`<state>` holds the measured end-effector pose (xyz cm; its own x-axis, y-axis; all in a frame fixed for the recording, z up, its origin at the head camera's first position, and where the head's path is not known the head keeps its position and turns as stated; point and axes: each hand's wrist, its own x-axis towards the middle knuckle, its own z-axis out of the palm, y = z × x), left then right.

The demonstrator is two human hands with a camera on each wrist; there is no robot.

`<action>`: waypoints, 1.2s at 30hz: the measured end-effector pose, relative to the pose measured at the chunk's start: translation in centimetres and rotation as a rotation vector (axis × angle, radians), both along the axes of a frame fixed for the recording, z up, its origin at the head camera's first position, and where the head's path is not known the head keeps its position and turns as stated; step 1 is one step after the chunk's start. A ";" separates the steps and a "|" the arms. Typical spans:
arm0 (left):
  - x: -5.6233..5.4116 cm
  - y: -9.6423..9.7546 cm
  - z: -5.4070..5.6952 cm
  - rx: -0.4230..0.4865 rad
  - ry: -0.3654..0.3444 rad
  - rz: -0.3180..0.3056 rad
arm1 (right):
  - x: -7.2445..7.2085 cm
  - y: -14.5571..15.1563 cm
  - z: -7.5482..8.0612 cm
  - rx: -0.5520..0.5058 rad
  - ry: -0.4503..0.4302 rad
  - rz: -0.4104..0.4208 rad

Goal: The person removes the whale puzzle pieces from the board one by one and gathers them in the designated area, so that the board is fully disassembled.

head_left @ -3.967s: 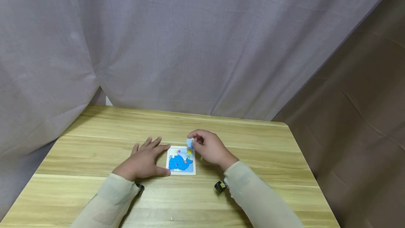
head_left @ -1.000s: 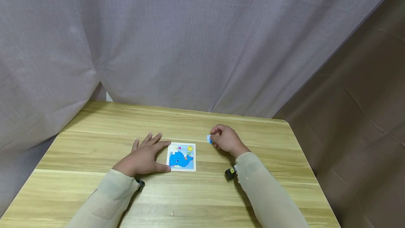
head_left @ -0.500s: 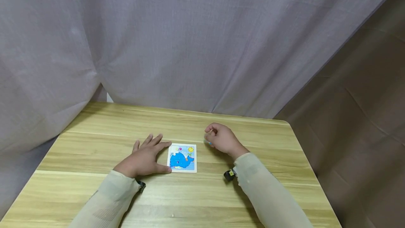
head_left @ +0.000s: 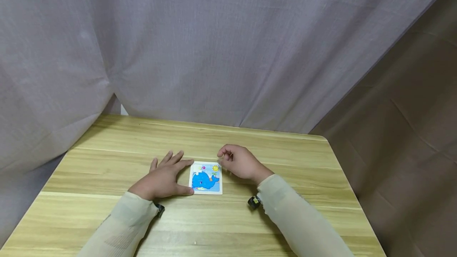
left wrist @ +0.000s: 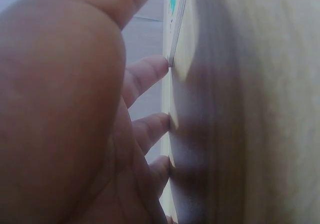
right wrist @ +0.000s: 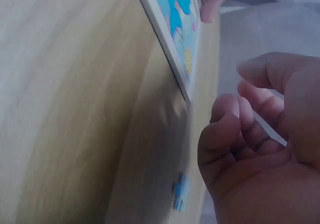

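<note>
A small square jigsaw puzzle [head_left: 206, 179] with a blue whale and a yellow flower lies flat in its pale frame on the table. My left hand [head_left: 162, 179] is spread at its left side. The thumb and index fingertip touch the two left corners. By the upper right corner hovers my right hand [head_left: 240, 163], its fingers loosely bent with nothing between them. In the right wrist view, a loose blue puzzle piece [right wrist: 181, 191] lies on the table near that hand. The hand hides this piece in the head view.
The wood-grain table [head_left: 200, 225] runs back to a grey curtain [head_left: 200, 58]. A brown curtain [head_left: 400, 138] hangs on the right. Each wrist carries a small black device, such as the right wrist camera [head_left: 254, 202].
My right hand first held the puzzle piece over the frame's upper right corner, then carried it right and let it go. It has since moved back left without it. The left hand stays put.
</note>
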<state>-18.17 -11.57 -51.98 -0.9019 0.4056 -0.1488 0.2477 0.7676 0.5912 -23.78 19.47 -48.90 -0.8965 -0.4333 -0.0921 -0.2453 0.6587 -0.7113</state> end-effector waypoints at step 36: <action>-0.1 -0.3 -0.2 0.012 0.009 -0.012 | -0.7 -5.0 1.9 0.455 0.116 0.456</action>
<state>-18.25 -11.86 -52.18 -0.8983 0.4178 -0.1357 0.2621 0.7576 0.5978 -24.44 14.48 -47.00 -0.6471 -0.7133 -0.2693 -0.6299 0.6992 -0.3383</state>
